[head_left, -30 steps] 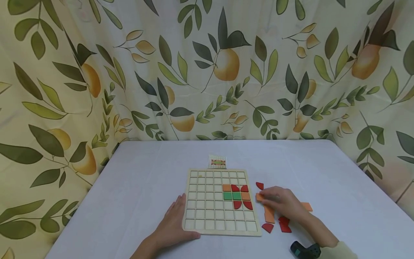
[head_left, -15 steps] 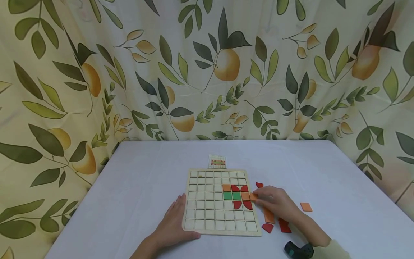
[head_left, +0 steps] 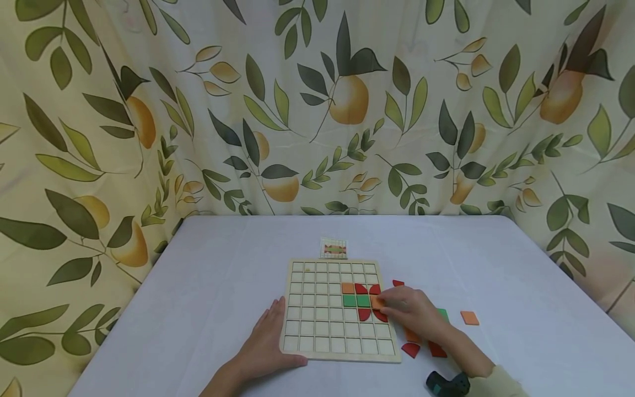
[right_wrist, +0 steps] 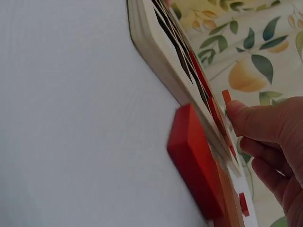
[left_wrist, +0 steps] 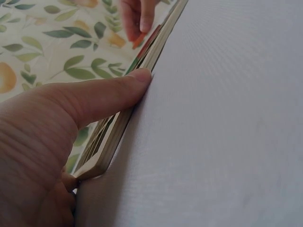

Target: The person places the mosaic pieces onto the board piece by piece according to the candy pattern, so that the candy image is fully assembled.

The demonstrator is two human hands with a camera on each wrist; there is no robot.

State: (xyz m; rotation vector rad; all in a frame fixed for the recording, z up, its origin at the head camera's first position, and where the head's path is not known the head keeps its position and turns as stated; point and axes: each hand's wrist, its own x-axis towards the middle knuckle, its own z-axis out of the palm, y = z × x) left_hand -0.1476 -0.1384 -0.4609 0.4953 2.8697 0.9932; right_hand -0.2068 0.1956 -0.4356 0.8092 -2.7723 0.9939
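Observation:
A pale wooden grid board (head_left: 337,357) lies on the white table. My left hand (head_left: 270,344) rests at its front left corner, fingers straight along the left side, thumb (left_wrist: 118,90) against the front edge. Between thumb and fingertips my right hand (head_left: 414,313) pinches an orange square tile (right_wrist: 226,97), held tilted at the board's right column. On the grid sit an orange tile (head_left: 348,288), two green square tiles (head_left: 356,300) and several red quarter-round tiles (head_left: 364,314). The right fingers partly cover the lower right red one.
Loose tiles lie right of the board: a red quarter-round (head_left: 410,349), another red piece (head_left: 437,349), an orange square (head_left: 469,317), a green piece (head_left: 443,314) partly behind the right arm. A small pattern card (head_left: 334,249) stands behind the board. A leaf-print curtain (head_left: 317,165) hangs beyond.
My right hand has carried the orange tile leftward from the loose pieces onto the board's right column. The green piece beside the arm has come into view. My left hand stays put.

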